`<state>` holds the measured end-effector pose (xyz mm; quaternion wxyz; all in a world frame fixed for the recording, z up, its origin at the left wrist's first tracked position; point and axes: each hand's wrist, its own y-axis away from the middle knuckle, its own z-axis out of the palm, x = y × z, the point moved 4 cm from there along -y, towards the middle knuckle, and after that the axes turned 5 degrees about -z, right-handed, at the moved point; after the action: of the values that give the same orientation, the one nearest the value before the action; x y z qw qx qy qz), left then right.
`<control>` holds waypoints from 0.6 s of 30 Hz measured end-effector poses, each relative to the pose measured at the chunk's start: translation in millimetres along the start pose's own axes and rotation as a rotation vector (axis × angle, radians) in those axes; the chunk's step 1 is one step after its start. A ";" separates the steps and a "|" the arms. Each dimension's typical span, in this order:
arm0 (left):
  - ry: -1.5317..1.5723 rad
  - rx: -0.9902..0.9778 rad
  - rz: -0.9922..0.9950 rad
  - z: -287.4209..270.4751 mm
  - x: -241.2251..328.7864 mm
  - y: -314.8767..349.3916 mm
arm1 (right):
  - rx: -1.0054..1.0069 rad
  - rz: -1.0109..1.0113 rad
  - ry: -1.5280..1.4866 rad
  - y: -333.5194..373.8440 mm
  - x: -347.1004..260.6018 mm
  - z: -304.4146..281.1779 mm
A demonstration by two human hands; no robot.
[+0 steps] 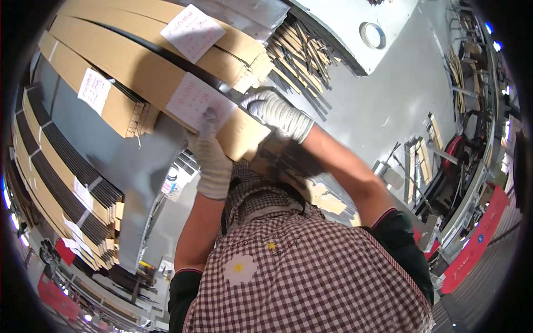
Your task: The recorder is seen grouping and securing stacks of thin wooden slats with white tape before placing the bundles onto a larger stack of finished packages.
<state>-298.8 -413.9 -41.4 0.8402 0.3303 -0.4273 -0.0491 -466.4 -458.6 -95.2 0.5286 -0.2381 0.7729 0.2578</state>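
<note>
We hold a flat bundle of tan folded cardboard sheets point(166, 83) out in front of the chest, one end resting against our 2 gloved hands. The left hand point(212, 158), in a white knit glove, lies with fingers stretched flat up the near face of the bundle, its fingertips on the white paper label point(194, 100) stuck there. The right hand point(277, 114), gloved the same way, curls over the bundle's right end, fingers wrapped round the edge and closed on it.

The bundle looks long and likely to sag or slide, so we judge that the grip does best with the right hand clamped firmly on the end while the left palm presses flat and steadies. Keeping the sheets square, edges flush, stops them fanning apart.

Beside it sit more tan cardboard bundles point(94, 94) with their own labels, and dark stacked strips point(66, 183) lie to the left. Below is the grey floor point(388, 94).
</note>
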 end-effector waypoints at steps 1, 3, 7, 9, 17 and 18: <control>0.013 0.006 0.004 5.5 -13.4 14.9 | -0.191 0.016 0.191 5.1 5.8 -6.4; -0.153 0.194 0.028 -5.3 -38.2 40.0 | -0.503 0.187 0.837 3.6 -57.3 -25.0; -0.173 0.204 0.134 -8.4 -55.5 54.9 | -0.260 0.087 0.355 47.9 -62.6 -56.8; -0.383 0.188 0.179 2.7 -21.8 57.4 | -0.037 0.010 0.058 68.2 -96.1 -74.0; -0.841 -0.281 0.700 49.4 39.3 103.0 | -0.017 -0.372 0.227 83.4 -167.0 -55.5; -0.768 -0.256 0.690 52.1 36.6 106.5 | -0.098 -0.286 0.228 82.0 -170.5 -47.6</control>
<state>-336.1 -371.2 69.0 0.6240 0.0234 -0.7787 0.0611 -496.1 -411.4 91.7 0.4568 -0.3987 0.7725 0.1888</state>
